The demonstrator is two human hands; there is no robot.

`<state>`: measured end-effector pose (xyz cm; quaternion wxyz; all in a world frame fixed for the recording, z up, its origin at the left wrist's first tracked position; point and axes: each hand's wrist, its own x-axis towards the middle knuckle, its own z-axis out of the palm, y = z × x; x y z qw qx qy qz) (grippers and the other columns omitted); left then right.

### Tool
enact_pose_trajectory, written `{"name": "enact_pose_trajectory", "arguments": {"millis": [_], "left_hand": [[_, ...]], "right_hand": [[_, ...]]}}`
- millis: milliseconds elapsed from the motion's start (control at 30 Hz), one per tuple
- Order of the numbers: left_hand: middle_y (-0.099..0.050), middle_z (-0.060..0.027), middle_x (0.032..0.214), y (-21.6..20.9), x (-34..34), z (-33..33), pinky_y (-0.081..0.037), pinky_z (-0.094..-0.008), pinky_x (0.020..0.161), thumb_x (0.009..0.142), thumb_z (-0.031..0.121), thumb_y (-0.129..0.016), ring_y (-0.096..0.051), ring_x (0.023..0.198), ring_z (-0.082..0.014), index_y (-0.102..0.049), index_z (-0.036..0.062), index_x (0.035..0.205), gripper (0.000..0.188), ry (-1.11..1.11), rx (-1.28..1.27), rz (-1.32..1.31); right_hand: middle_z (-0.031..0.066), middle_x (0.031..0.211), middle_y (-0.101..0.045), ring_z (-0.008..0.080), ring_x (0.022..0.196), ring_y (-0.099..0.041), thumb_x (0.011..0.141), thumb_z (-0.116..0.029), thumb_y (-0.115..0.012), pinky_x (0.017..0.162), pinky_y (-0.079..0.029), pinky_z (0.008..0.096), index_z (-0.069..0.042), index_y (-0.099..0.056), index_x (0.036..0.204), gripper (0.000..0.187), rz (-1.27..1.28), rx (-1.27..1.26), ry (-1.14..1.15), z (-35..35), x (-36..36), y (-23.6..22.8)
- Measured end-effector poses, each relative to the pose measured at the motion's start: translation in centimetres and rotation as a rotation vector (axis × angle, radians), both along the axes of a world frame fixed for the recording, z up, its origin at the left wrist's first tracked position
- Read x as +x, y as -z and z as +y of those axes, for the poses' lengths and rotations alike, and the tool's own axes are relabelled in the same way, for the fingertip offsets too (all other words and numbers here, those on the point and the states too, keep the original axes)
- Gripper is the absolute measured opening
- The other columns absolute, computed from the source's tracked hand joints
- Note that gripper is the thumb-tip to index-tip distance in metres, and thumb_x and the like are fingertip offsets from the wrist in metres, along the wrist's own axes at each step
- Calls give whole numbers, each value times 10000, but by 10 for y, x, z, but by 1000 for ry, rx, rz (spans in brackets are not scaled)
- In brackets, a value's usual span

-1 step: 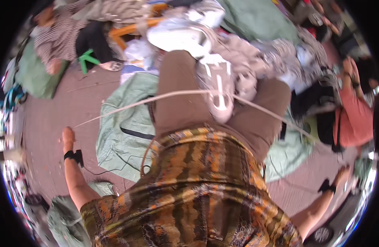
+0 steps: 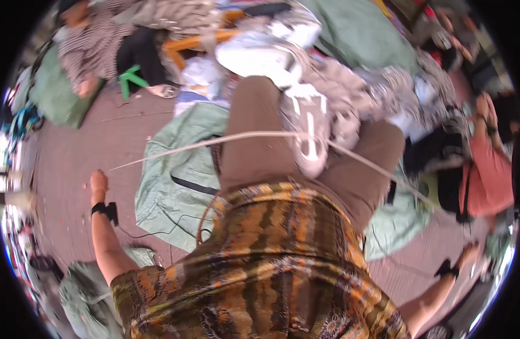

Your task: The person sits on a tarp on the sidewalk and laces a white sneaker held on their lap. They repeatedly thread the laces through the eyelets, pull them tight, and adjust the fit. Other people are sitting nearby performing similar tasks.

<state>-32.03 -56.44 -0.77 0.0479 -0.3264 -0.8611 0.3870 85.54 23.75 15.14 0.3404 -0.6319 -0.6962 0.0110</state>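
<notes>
A pale cord runs taut across my lap from side to side. It passes over my thighs and meets a grey-and-white shoe between my knees; whether it loops round the shoe I cannot tell. Far out on the left, my left hand is closed in a fist on one end of the cord. My right hand, stretched out at the far right, looks closed on the other end, though the cord fades near it and the fingers are small and blurred. Both wrists wear black bands.
Green woven sheeting lies under my legs. Ahead are heaped plastic-wrapped clothes and a large green sack. A person in stripes sits at left by a green stool; another in a salmon top is at right.
The view has shifted slightly, so the legs, shoe and heap sit a little lower and further right. Both arms stay spread and the cord stays taut.
</notes>
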Motion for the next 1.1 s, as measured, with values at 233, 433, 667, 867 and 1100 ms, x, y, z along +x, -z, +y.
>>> {"name": "enact_pose_trajectory", "arguments": {"millis": [233, 433, 667, 867, 1100], "left_hand": [[-619, -275, 890, -48, 51, 49, -477, -505, 756, 803, 69, -454, -596, 881, -437, -608, 10, 930, 208, -452, 880, 67], [-617, -257, 821, -59, 54, 65, -470, -502, 743, 782, 42, -486, -593, 850, -423, -591, 9, 883, 149, -419, 1071, 182], [-615, -253, 805, -53, 58, 80, -476, -496, 740, 745, 18, -518, -597, 833, -423, -595, 20, 882, 157, -285, 1068, 95], [-612, -228, 746, -76, 81, 155, -486, -490, 635, 762, 52, -532, -605, 722, -417, -565, 66, 881, 124, -100, 1302, 16], [-627, -144, 778, -93, 184, 328, -502, -404, 615, 816, 155, -490, -616, 675, -327, -592, 132, 902, 135, 430, 1549, -526]], "right_hand": [[191, 870, -636, 266, 731, -600, 790, -249, -596, 625, -487, 390, -32, -586, 1035, 327, -464, 64, 448, -27, -2, 47], [133, 715, -611, 222, 588, -568, 768, -155, -625, 478, -455, 401, -27, -628, 835, 145, -409, 352, 542, -50, -53, 47], [121, 717, -602, 210, 598, -564, 783, -138, -611, 487, -458, 377, -19, -619, 838, 132, -122, 493, 348, -47, -141, 0], [110, 719, -595, 201, 606, -562, 796, -124, -598, 494, -459, 356, -12, -612, 841, 122, 259, 492, 71, -64, -220, -34], [103, 736, -603, 186, 652, -581, 812, -105, -564, 564, -493, 296, -6, -597, 831, 106, 751, 0, -477, -89, -409, -17]]}}
